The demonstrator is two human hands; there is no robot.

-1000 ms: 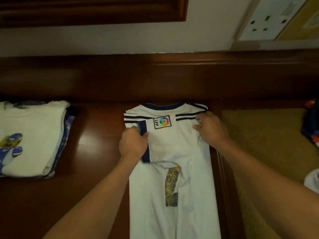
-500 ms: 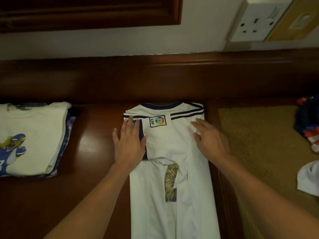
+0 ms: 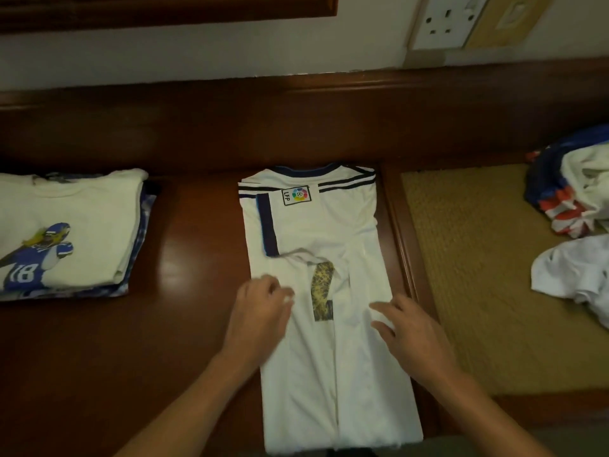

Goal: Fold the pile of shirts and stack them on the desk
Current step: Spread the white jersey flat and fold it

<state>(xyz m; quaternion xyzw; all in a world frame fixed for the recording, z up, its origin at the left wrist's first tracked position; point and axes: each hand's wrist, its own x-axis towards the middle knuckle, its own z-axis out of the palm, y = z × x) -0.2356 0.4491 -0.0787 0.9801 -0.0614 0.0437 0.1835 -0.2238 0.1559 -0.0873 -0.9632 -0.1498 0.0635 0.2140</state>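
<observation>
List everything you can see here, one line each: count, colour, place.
desk: one, dark brown wood, across the middle
mat: one, tan, right of desk
jersey: one, white with navy trim, centre of desk, sides folded in
folded stack: one, top shirt white with blue print, left on desk
unfolded shirts: one heap, white, blue and red, far right on mat
socket: one, white, wall upper right
left hand: one, on jersey's left half, fingers blurred
right hand: one, fingers straight, on jersey's right half

Left hand (image 3: 260, 321) fingers loosely curled; right hand (image 3: 412, 331) flat, fingers spread.
</observation>
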